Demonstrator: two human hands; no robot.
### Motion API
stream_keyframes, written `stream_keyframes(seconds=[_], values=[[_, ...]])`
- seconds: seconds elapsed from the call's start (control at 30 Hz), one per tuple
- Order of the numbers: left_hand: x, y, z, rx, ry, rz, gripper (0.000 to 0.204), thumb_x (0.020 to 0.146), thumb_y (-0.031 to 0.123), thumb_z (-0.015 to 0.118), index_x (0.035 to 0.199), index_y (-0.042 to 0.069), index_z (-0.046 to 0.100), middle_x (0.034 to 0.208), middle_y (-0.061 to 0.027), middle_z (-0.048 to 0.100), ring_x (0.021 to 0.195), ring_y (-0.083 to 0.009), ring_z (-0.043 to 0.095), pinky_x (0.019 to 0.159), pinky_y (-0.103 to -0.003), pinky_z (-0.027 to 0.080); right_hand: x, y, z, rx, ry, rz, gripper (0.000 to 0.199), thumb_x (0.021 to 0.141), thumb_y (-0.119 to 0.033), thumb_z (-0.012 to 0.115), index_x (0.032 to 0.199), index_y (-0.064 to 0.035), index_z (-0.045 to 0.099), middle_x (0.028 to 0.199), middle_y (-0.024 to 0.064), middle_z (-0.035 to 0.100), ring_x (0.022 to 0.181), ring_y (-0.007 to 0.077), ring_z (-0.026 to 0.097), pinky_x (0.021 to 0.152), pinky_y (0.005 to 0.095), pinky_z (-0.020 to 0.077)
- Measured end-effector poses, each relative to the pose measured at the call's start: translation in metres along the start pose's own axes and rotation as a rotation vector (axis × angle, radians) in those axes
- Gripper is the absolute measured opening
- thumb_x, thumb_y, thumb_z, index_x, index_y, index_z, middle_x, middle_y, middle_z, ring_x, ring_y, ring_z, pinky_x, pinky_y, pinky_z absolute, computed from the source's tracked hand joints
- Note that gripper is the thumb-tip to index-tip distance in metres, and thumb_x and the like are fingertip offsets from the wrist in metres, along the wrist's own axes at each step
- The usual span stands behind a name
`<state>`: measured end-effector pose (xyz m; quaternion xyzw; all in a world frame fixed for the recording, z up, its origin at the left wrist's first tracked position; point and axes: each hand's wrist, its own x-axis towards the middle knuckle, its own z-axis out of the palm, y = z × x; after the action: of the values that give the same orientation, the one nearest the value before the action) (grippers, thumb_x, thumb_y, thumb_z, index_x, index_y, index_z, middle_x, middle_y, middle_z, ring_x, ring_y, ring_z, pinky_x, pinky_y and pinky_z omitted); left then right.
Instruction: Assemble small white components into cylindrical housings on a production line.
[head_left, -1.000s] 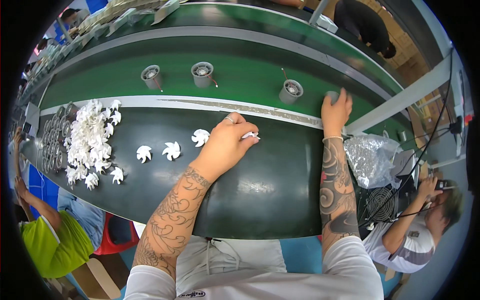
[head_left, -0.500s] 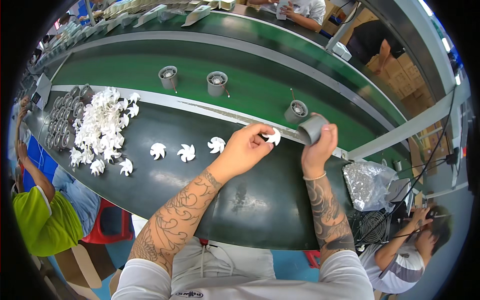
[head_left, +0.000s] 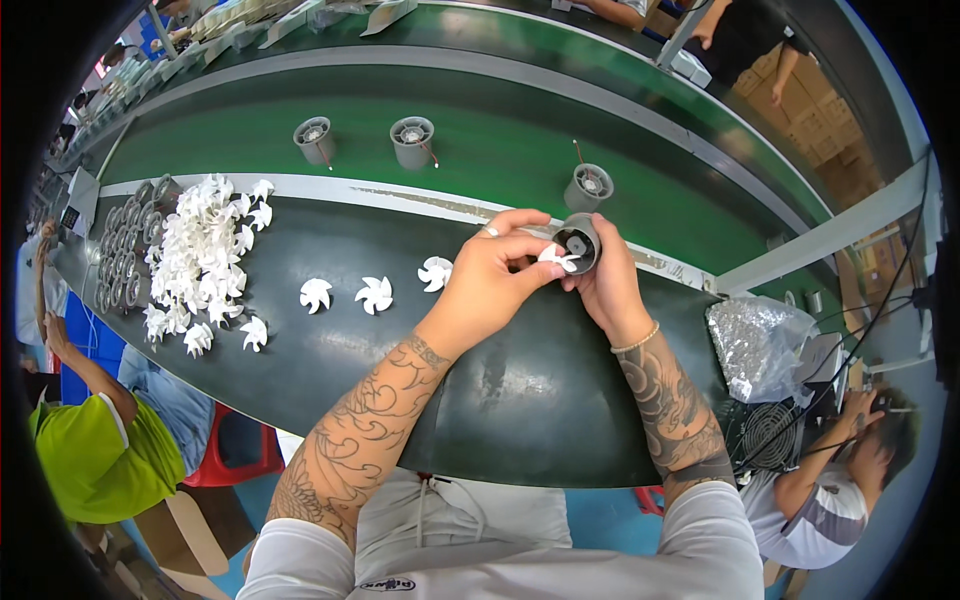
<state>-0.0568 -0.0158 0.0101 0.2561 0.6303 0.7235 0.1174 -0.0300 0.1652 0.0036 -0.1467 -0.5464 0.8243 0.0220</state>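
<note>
My left hand [head_left: 488, 280] pinches a white fan impeller [head_left: 556, 257] between thumb and fingers. My right hand [head_left: 612, 285] grips a grey cylindrical fan housing [head_left: 577, 243], tilted so its open end faces the impeller. The impeller's blades are at the housing's mouth; whether they touch the inside I cannot tell. To the left, in a row on the dark bench, lie three loose white impellers [head_left: 374, 295], the last one beside my left wrist. Past my hands, another grey housing [head_left: 588, 186] with a thin wire stands on the green conveyor belt.
A heap of white impellers [head_left: 205, 255] and stacked grey housings [head_left: 122, 250] fill the bench's left end. Two more housings [head_left: 412, 142] stand on the belt [head_left: 500, 130]. At right are a clear bag of small metal parts [head_left: 755, 345] and a metal post [head_left: 820, 230]. Other people sit at both sides.
My right hand has brought the housing left and down and turned its open end toward the impeller. My left hand has moved the impeller slightly right to the housing's mouth.
</note>
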Motion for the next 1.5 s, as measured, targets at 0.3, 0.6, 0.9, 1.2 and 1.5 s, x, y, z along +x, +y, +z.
stream_keyframes(seconds=[0.3,0.6,0.9,1.2,1.5], values=[[-0.005,-0.007,0.003,0.619,-0.006,0.317,0.016,0.084,0.008,0.073,0.1,0.003,0.074,0.115,-0.009,0.065,0.095,-0.0209,0.063,0.082,-0.034,0.052,-0.004,0.0,0.001,-0.105,-0.159,0.037,0.037,0.103,-0.034,0.042,0.106,-0.002,0.059,0.082,0.0059,0.064,0.065,0.0126,0.062,0.045,0.0255,0.0455],[-0.007,-0.009,0.011,0.443,0.123,0.28,0.014,0.08,0.0,0.074,0.093,-0.002,0.071,0.115,-0.013,0.069,0.093,-0.0219,0.071,0.079,-0.031,0.057,-0.003,0.003,-0.002,-0.196,-0.229,-0.067,0.039,0.103,-0.033,0.037,0.114,-0.0018,0.058,0.085,0.0069,0.063,0.063,0.0113,0.059,0.044,0.0236,0.0431],[-0.007,-0.006,0.012,0.221,0.141,0.067,0.015,0.079,-0.002,0.077,0.08,-0.004,0.063,0.116,-0.0159,0.066,0.097,-0.021,0.069,0.082,-0.031,0.059,-0.001,0.001,-0.001,-0.208,-0.251,-0.113,0.04,0.102,-0.03,0.036,0.116,-0.0007,0.058,0.087,0.0073,0.064,0.064,0.0101,0.058,0.045,0.0228,0.0426],[-0.002,-0.015,0.011,-0.025,0.134,-0.089,0.03,0.073,0.006,0.085,0.068,0.0,0.055,0.105,-0.0153,0.07,0.094,-0.02,0.068,0.081,-0.034,0.054,-0.015,-0.004,0.01,-0.552,-0.126,-0.289,0.046,0.103,-0.032,0.034,0.11,0.0034,0.062,0.084,0.0089,0.065,0.054,0.0092,0.054,0.042,0.0217,0.0424],[0.002,0.005,0.003,-0.044,0.034,-0.082,0.017,0.081,0.001,0.077,0.089,-0.002,0.062,0.115,-0.0105,0.063,0.094,-0.0171,0.066,0.084,-0.031,0.056,-0.007,0.004,0.004,-0.024,-0.171,0.031,0.05,0.104,-0.043,0.037,0.11,0.0003,0.061,0.074,0.0049,0.061,0.046,0.009,0.046,0.035,0.0243,0.0392]])
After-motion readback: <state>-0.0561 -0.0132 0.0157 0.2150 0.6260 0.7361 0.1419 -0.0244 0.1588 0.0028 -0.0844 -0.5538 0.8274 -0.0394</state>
